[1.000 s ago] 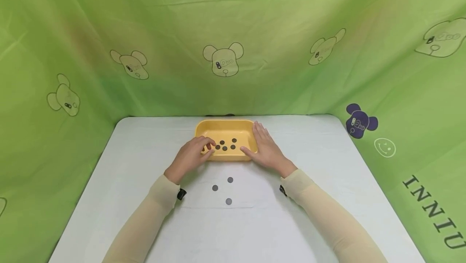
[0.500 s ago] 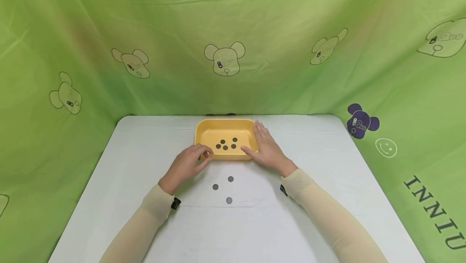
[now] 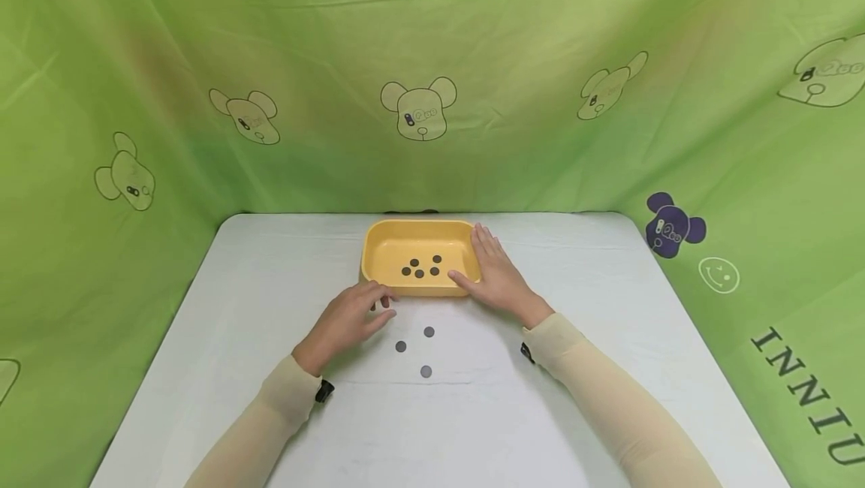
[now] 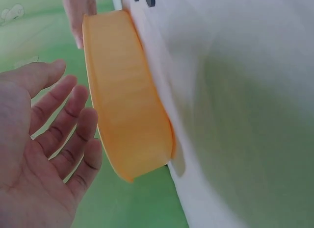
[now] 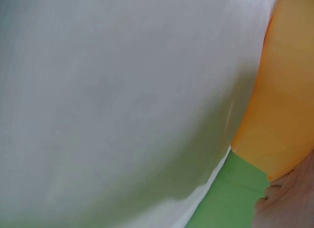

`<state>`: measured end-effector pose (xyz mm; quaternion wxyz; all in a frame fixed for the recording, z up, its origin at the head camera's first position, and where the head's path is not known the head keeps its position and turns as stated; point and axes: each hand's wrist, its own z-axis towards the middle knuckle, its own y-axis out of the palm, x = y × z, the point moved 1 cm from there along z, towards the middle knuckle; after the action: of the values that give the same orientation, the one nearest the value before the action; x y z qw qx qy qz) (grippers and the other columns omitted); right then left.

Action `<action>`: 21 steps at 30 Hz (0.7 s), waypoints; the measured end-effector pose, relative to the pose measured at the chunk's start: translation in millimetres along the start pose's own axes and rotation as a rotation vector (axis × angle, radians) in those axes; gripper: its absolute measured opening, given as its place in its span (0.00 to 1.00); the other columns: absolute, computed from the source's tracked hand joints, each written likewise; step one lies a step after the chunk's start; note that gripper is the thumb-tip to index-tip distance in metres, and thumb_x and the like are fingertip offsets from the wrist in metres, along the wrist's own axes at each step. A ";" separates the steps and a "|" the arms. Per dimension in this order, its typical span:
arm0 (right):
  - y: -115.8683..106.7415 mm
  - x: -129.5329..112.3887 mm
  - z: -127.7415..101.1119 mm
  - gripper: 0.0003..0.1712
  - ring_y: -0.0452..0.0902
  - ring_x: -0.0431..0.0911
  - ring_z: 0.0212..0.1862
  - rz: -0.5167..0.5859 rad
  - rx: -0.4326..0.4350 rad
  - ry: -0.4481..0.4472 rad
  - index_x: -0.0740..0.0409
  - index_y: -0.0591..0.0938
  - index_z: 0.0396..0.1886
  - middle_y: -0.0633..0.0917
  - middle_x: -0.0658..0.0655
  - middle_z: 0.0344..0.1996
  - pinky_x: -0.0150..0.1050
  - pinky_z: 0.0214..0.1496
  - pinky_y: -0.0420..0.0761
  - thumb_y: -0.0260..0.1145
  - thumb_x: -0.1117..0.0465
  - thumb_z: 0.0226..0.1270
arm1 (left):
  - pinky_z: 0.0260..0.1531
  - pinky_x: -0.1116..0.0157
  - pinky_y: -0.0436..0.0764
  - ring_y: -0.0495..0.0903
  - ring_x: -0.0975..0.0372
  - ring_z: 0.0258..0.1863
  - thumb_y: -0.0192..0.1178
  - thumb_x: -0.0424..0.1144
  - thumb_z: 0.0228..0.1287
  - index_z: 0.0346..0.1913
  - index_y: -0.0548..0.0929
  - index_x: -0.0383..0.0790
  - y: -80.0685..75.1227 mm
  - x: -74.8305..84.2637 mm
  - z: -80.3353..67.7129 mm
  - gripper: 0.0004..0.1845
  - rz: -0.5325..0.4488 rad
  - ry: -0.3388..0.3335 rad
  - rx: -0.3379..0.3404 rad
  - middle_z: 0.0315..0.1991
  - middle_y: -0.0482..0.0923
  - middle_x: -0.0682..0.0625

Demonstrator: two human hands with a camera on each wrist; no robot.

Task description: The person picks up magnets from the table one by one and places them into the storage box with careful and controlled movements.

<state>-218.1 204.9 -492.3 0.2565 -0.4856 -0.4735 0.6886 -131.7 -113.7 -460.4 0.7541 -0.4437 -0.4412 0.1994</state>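
A yellow tray [image 3: 378,248] sits on the white table [image 3: 574,300] with several dark coins [image 3: 420,266] inside. My right hand [image 3: 496,274] lies flat against the tray's right side, fingers straight along the rim, thumb at the near corner. My left hand [image 3: 348,317] hovers over the table just in front of the tray's near left corner, fingers relaxed and holding nothing. In the left wrist view the palm [image 4: 46,139] is open beside the tray wall [image 4: 127,110]. Three coins [image 3: 401,346] lie on the table near my hands. The right wrist view shows the tray's wall [image 5: 287,105] and table only.
Green cloth with bear prints [image 3: 419,109] hangs behind and at both sides of the table. The table's left edge [image 3: 182,308] and right edge [image 3: 676,300] meet that cloth. Bare table surface lies at either side of the tray.
My left hand has drawn back out of the tray toward me and now sits over the table, empty. The right hand and tray have stayed put.
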 end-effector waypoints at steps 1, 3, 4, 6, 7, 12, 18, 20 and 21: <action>-0.2 -0.3 0.1 0.62 0.36 0.62 0.88 0.000 0.000 0.000 0.69 0.42 0.87 0.43 0.69 0.87 0.53 0.88 0.40 0.57 0.30 0.79 | 0.42 0.61 0.82 0.82 0.59 0.40 0.72 0.39 0.73 0.54 0.88 0.44 0.8 0.4 -0.9 0.11 0.000 -0.002 -0.004 0.43 0.84 0.55; -0.4 -0.8 0.2 0.62 0.36 0.62 0.88 0.000 0.001 0.000 0.69 0.43 0.87 0.43 0.69 0.87 0.53 0.88 0.40 0.57 0.30 0.79 | 0.43 0.61 0.82 0.82 0.60 0.40 0.72 0.39 0.73 0.54 0.87 0.45 3.1 0.9 -2.7 0.11 0.002 -0.004 -0.013 0.44 0.85 0.55; -0.5 -1.3 -0.1 0.62 0.35 0.61 0.88 0.002 -0.001 0.003 0.69 0.43 0.87 0.43 0.68 0.87 0.53 0.88 0.40 0.57 0.30 0.79 | 0.43 0.60 0.82 0.82 0.60 0.41 0.72 0.39 0.73 0.54 0.87 0.46 4.3 0.8 -3.7 0.11 0.005 -0.008 -0.020 0.44 0.85 0.55; -0.7 -1.5 -0.2 0.62 0.34 0.60 0.88 0.006 -0.006 0.007 0.69 0.42 0.87 0.42 0.68 0.87 0.52 0.88 0.39 0.57 0.30 0.79 | 0.44 0.60 0.82 0.82 0.61 0.41 0.72 0.40 0.72 0.54 0.87 0.46 6.9 0.8 -5.6 0.11 0.007 -0.015 -0.036 0.44 0.85 0.56; -0.6 -1.5 -0.3 0.62 0.34 0.60 0.88 0.008 -0.008 0.008 0.68 0.42 0.87 0.42 0.67 0.87 0.52 0.88 0.39 0.57 0.29 0.79 | 0.44 0.60 0.82 0.82 0.61 0.41 0.72 0.40 0.72 0.54 0.87 0.46 8.2 1.0 -6.6 0.11 0.008 -0.020 -0.043 0.44 0.85 0.56; -0.7 -0.4 0.1 0.62 0.34 0.60 0.88 0.002 -0.009 0.008 0.68 0.42 0.87 0.42 0.67 0.87 0.52 0.88 0.39 0.56 0.29 0.79 | 0.46 0.59 0.83 0.81 0.63 0.41 0.72 0.41 0.72 0.53 0.88 0.47 13.5 1.2 -11.0 0.11 0.004 -0.038 -0.065 0.44 0.84 0.57; -0.5 0.2 0.8 0.62 0.35 0.61 0.88 -0.001 -0.009 0.007 0.68 0.41 0.87 0.42 0.67 0.87 0.52 0.88 0.39 0.56 0.29 0.79 | 0.49 0.57 0.83 0.81 0.60 0.44 0.72 0.40 0.71 0.53 0.88 0.46 19.8 0.9 -13.9 0.11 0.006 -0.018 -0.086 0.43 0.85 0.54; -0.5 0.0 0.7 0.62 0.36 0.61 0.88 0.000 -0.011 0.008 0.68 0.41 0.87 0.41 0.66 0.87 0.52 0.88 0.39 0.56 0.29 0.79 | 0.49 0.57 0.83 0.80 0.61 0.43 0.72 0.40 0.71 0.53 0.88 0.46 21.3 0.9 -14.6 0.11 0.015 -0.012 -0.098 0.43 0.84 0.54; -0.5 -0.1 0.6 0.62 0.36 0.61 0.88 0.000 -0.012 0.009 0.68 0.41 0.87 0.41 0.66 0.87 0.52 0.88 0.39 0.56 0.29 0.79 | 0.49 0.57 0.83 0.80 0.61 0.42 0.73 0.41 0.71 0.53 0.88 0.46 21.8 1.0 -14.9 0.12 0.021 -0.012 -0.105 0.42 0.84 0.54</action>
<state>-218.7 204.7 -491.7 0.2556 -0.4901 -0.4763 0.6838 -116.6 -108.9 -481.6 0.7249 -0.4859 -0.4512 0.1865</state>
